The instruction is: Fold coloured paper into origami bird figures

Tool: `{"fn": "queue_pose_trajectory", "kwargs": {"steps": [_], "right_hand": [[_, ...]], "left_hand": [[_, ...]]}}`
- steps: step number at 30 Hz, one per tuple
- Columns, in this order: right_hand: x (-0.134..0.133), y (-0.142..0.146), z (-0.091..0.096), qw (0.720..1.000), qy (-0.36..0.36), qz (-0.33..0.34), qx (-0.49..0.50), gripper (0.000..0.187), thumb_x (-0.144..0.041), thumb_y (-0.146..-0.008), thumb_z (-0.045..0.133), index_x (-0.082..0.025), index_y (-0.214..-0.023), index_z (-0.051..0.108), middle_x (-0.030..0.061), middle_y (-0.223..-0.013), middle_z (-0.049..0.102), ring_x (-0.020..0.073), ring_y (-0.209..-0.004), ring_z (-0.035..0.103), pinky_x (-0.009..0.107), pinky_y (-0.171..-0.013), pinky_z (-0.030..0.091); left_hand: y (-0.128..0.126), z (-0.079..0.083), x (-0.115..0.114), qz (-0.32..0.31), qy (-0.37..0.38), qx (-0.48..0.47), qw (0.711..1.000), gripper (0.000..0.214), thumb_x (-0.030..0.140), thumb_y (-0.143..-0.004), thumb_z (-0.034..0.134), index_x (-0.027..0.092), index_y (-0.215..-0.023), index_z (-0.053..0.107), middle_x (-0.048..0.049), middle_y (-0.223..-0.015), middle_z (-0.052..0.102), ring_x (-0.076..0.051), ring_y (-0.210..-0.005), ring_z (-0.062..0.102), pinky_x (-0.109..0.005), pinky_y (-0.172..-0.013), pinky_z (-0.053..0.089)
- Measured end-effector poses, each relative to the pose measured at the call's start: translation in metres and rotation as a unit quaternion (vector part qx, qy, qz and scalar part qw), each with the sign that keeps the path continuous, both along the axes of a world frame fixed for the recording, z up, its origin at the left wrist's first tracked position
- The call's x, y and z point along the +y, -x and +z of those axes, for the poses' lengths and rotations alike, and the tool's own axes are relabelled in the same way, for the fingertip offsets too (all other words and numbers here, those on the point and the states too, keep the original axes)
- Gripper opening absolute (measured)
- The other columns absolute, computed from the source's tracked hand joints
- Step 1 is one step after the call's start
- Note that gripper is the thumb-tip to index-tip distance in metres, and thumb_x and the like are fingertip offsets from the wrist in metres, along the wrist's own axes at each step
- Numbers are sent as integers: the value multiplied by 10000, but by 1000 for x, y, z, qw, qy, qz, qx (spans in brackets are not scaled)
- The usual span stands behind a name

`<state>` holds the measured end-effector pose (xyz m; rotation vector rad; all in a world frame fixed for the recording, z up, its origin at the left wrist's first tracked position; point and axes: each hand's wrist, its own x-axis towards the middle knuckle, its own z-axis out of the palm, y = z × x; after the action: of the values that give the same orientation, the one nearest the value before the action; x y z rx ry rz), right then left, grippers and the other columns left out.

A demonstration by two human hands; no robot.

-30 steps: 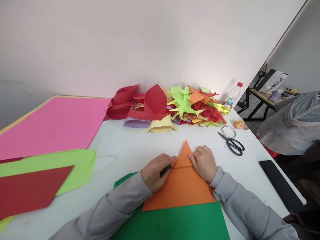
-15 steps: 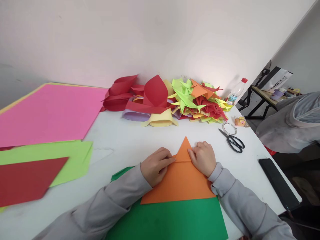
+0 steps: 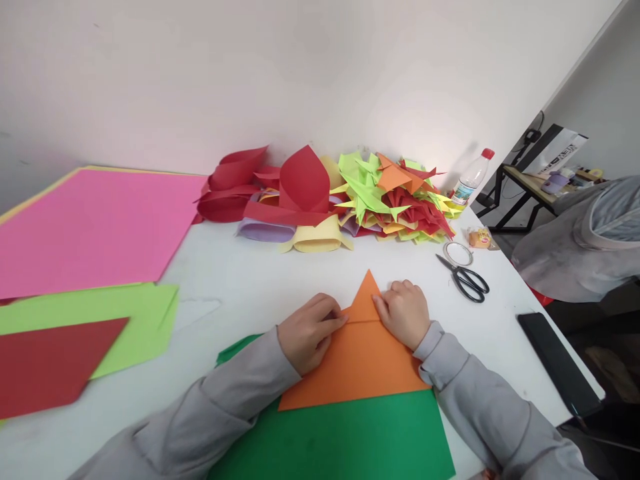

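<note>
An orange paper triangle (image 3: 357,363) lies on a white table (image 3: 260,280), its lower edge over a green sheet (image 3: 340,440). A crease crosses it near the tip. My left hand (image 3: 307,331) rests on the triangle's left edge, fingers curled, fingertips pressing at the crease. On the right edge my right hand (image 3: 405,313) does the same with curled fingers pinching the paper. Both sleeves are grey.
A heap of folded paper shapes (image 3: 340,197) in red, lime, yellow and orange lies by the wall. Pink (image 3: 95,227), lime (image 3: 100,320) and red (image 3: 50,363) sheets are at left. Scissors (image 3: 465,280), a tape ring (image 3: 457,253), a bottle (image 3: 470,177) and a black phone (image 3: 557,363) are at right. A person in grey (image 3: 585,240) sits beyond.
The view has tilted slightly, shifting everything up in frame. Both hands stay on the orange triangle at the crease with almost no movement.
</note>
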<state>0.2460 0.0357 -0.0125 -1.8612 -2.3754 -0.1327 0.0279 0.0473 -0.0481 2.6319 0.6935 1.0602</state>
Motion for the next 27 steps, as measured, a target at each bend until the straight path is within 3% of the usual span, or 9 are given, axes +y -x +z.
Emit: {"fn": "queue_pose_trajectory", "kwargs": {"steps": [8,13,17,20,27], "right_hand": [[0,1,2,1000,5,-3,-5,390,-381,-957,438,-175,-794,726,108,-825,642,233,-847,556,344,-692,364],[2,-1,3,1000,11,-4,11,407,-395,-958,441,-178,-741,709,95,-806,638,215,-830,553,328,-704,345],[5,-12,6,995,46,37,79,470,-391,-973,427,-179,-606,627,47,-730,608,162,-743,537,298,-713,338],[8,-23,6,983,75,70,151,429,-344,-940,518,-175,-546,550,8,-682,569,134,-701,517,271,-712,347],[13,-33,-2,973,73,112,189,325,-330,-858,651,-175,-584,571,4,-712,526,145,-717,496,280,-723,362]], "left_hand": [[2,-3,2,1,-10,-24,1000,521,-28,-719,416,193,-1162,578,-97,-936,570,-210,-863,523,-370,-718,511],[4,-4,8,-46,-16,-3,999,508,-26,-698,416,215,-1088,636,-99,-1032,621,-219,-937,551,-403,-809,510],[6,-2,12,-40,7,9,999,477,9,-707,428,208,-1073,661,-94,-1015,651,-214,-933,572,-395,-819,521],[6,-1,12,-38,14,14,999,475,23,-710,428,207,-1076,667,-94,-1008,660,-215,-931,579,-397,-815,526],[6,-3,9,-27,-19,22,999,483,8,-728,409,196,-1097,657,-100,-1027,648,-218,-934,565,-398,-807,519]]}}
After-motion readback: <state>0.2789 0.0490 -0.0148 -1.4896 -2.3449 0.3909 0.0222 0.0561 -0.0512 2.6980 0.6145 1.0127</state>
